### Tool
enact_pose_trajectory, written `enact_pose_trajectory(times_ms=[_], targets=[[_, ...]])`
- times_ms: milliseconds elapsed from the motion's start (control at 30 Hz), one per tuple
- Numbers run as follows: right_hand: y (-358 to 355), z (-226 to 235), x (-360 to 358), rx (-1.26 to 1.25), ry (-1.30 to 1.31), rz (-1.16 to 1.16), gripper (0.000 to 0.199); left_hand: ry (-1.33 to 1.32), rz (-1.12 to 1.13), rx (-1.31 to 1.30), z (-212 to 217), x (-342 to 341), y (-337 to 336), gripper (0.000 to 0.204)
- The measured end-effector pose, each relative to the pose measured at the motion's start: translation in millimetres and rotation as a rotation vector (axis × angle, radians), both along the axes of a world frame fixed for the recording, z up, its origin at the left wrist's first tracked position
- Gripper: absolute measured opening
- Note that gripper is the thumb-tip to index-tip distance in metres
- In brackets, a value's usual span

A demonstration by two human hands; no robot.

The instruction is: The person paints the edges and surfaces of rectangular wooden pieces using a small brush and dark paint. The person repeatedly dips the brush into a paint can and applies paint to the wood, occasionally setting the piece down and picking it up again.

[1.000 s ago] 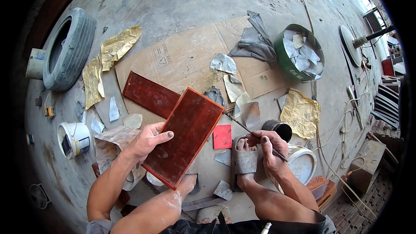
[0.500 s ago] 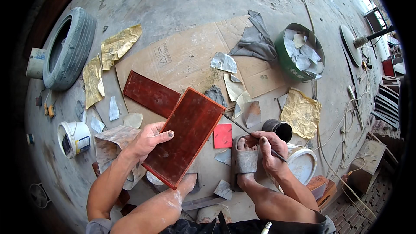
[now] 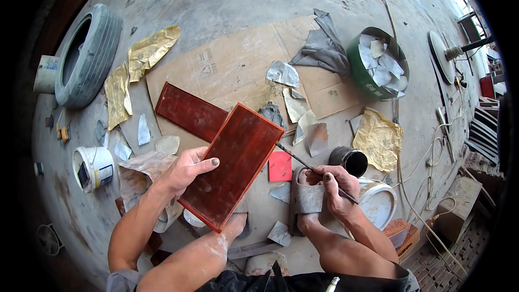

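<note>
My left hand (image 3: 189, 170) is closed on a reddish-brown wooden panel (image 3: 232, 167) with a raised rim, thumb lying on its face. The panel is tilted, its lower corner over my leg. In my right hand (image 3: 339, 186) a thin dark paintbrush (image 3: 303, 161) is pinched between thumb and fingers. The brush tip meets the panel's right edge near the upper corner. A second, narrower red-brown panel (image 3: 189, 111) lies on the cardboard beyond. Just past my right hand, a dark-stained pot (image 3: 348, 161) lies tipped with its mouth toward me.
Cardboard (image 3: 243, 54) covers the floor ahead, with scattered sandpaper pieces and a grey cloth (image 3: 324, 48). A green tub (image 3: 357, 67) of paper scraps stands at far right. A tyre (image 3: 97, 59) and a white bucket (image 3: 100, 173) are at left. Cables (image 3: 430, 151) run along the right.
The whole view has shifted slightly. The brush tip stays at the panel's right edge, now a little lower along it. Both hands keep their holds.
</note>
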State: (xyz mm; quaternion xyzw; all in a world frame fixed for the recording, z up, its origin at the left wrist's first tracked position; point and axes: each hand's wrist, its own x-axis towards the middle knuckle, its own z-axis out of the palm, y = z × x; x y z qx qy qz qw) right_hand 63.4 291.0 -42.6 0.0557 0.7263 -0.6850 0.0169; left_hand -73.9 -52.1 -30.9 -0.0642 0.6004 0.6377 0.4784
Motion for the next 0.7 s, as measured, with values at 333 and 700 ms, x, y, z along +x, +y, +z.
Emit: enact_pose_trajectory(times_ms=[333,700], targets=[[-4.2,0.1,1.6,0.014,0.013,0.073,0.026,-0.01,0.014,-0.01,-8.2,-0.8,-6.0,0.043],[-8.2,8.0,2.2,0.025,0.032,0.164,0.021,0.003,0.028,0.008,-10.0,-1.7,-6.8,0.042]])
